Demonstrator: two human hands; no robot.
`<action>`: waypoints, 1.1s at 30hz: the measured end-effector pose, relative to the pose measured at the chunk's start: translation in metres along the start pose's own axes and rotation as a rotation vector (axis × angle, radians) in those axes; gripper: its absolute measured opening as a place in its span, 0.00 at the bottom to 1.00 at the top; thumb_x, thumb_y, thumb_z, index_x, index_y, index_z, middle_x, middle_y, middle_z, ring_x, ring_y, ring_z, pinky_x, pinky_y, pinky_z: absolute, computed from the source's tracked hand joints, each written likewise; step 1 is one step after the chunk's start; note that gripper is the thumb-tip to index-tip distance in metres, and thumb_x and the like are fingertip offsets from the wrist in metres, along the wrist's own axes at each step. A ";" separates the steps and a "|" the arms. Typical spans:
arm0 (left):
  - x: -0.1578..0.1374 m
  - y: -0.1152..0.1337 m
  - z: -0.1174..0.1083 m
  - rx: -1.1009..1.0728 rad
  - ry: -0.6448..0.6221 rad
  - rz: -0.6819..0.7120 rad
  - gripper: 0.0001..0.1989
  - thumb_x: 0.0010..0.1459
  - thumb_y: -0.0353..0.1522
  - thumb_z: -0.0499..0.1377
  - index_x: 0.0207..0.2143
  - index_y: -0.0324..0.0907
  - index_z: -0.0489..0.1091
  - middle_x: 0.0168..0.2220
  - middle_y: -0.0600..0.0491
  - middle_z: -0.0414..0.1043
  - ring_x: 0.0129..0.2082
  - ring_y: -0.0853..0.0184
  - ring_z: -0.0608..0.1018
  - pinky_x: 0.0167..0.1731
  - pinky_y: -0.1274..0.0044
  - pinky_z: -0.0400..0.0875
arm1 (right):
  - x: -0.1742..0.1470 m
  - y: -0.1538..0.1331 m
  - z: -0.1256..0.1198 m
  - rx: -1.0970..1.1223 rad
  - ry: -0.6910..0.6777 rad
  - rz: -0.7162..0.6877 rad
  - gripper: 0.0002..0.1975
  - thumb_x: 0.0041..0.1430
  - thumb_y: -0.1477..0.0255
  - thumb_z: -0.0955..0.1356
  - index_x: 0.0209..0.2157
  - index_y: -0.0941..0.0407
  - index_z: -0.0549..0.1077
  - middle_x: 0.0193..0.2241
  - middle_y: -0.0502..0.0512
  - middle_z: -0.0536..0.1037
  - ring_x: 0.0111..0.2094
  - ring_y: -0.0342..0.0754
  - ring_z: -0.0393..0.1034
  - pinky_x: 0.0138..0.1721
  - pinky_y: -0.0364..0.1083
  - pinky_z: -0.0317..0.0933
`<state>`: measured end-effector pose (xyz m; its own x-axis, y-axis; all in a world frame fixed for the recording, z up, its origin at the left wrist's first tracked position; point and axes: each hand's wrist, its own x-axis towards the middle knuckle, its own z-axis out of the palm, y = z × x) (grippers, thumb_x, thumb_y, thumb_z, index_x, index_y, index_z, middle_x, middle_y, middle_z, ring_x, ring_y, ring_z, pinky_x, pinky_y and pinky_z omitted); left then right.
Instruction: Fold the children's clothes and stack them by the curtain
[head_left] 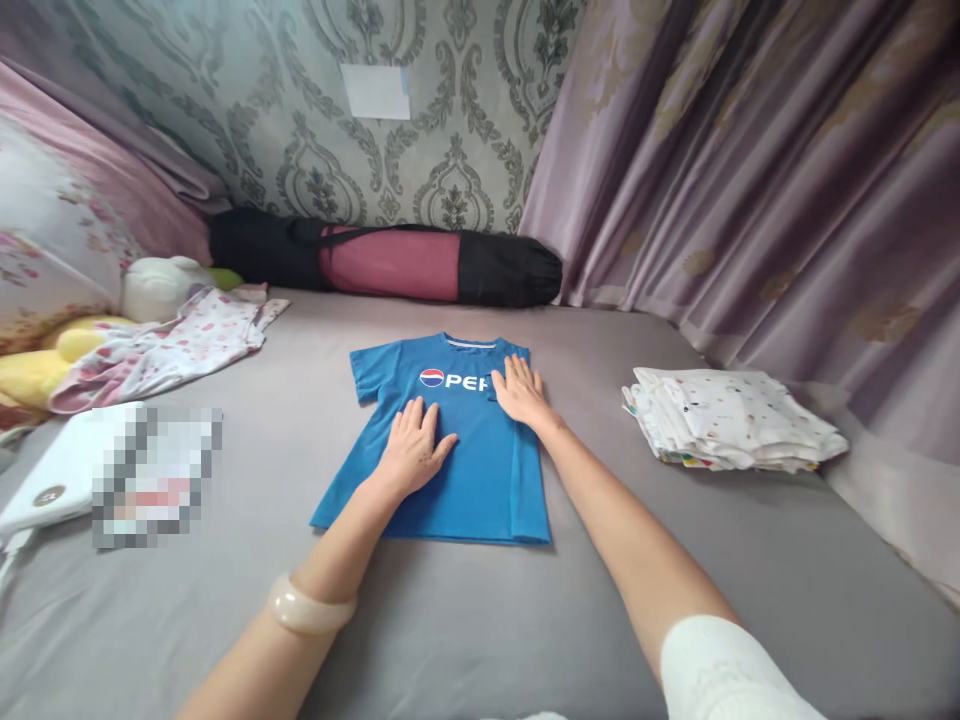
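Gray sheet (270, 450) | blue T-shirt (472, 470) | under left fingers (429, 418), right fingers (511, 372)

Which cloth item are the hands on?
The blue T-shirt, under both the left hand and right hand; the folded white stack and pink-spotted cloth are untouched.

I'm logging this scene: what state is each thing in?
Blue T-shirt: laid flat, one side folded inward
Left hand: open, resting on shirt
Right hand: open, resting on folded side
White printed clothes: folded, stacked
Spotted garment: loosely spread
Drawstring bag: lying lengthwise, end gathered
Purple curtain: hanging in folds
White device: power unclear
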<state>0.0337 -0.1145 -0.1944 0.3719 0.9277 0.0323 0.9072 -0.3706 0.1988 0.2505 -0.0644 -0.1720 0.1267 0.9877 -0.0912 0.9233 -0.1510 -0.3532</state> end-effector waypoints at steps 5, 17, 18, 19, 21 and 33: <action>-0.031 -0.021 0.002 0.047 0.034 0.035 0.33 0.66 0.46 0.45 0.64 0.33 0.55 0.67 0.35 0.51 0.68 0.52 0.53 0.64 0.59 0.50 | -0.050 0.003 0.012 -0.124 0.028 -0.040 0.37 0.68 0.56 0.47 0.68 0.68 0.43 0.69 0.64 0.41 0.70 0.53 0.32 0.67 0.56 0.27; -0.046 -0.022 0.005 0.071 0.095 0.039 0.31 0.66 0.45 0.45 0.64 0.35 0.57 0.67 0.38 0.53 0.67 0.54 0.55 0.64 0.60 0.51 | -0.067 0.001 0.021 -0.134 0.070 -0.011 0.35 0.69 0.58 0.47 0.68 0.67 0.46 0.69 0.62 0.43 0.69 0.52 0.36 0.67 0.53 0.31; -0.047 -0.023 0.004 0.071 0.093 0.043 0.30 0.66 0.45 0.44 0.64 0.35 0.57 0.66 0.38 0.53 0.67 0.54 0.55 0.64 0.59 0.51 | -0.071 0.000 0.020 -0.128 0.058 -0.008 0.35 0.69 0.58 0.47 0.68 0.67 0.46 0.69 0.63 0.43 0.69 0.52 0.36 0.67 0.54 0.31; -0.047 -0.023 0.004 0.072 0.089 0.046 0.30 0.66 0.45 0.44 0.64 0.35 0.57 0.67 0.38 0.53 0.67 0.54 0.55 0.64 0.59 0.51 | -0.078 -0.001 0.018 -0.123 0.044 -0.007 0.35 0.69 0.57 0.47 0.68 0.67 0.45 0.69 0.63 0.43 0.69 0.53 0.36 0.67 0.54 0.31; -0.048 -0.022 0.003 0.074 0.076 0.051 0.31 0.66 0.45 0.44 0.64 0.35 0.57 0.67 0.38 0.53 0.67 0.54 0.56 0.64 0.59 0.52 | -0.093 -0.004 0.016 -0.120 0.013 -0.018 0.36 0.69 0.56 0.48 0.68 0.68 0.44 0.69 0.64 0.42 0.69 0.54 0.35 0.67 0.55 0.31; -0.050 -0.021 0.001 0.038 0.085 0.045 0.31 0.66 0.46 0.45 0.63 0.36 0.58 0.66 0.39 0.53 0.67 0.53 0.55 0.64 0.59 0.52 | -0.134 -0.009 0.030 -0.173 0.015 -0.067 0.37 0.68 0.55 0.48 0.68 0.66 0.44 0.69 0.63 0.40 0.70 0.53 0.34 0.67 0.55 0.32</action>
<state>-0.0039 -0.1528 -0.2013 0.3955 0.9101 0.1236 0.8977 -0.4115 0.1576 0.2146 -0.1965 -0.1844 0.0676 0.9960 -0.0581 0.9782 -0.0776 -0.1928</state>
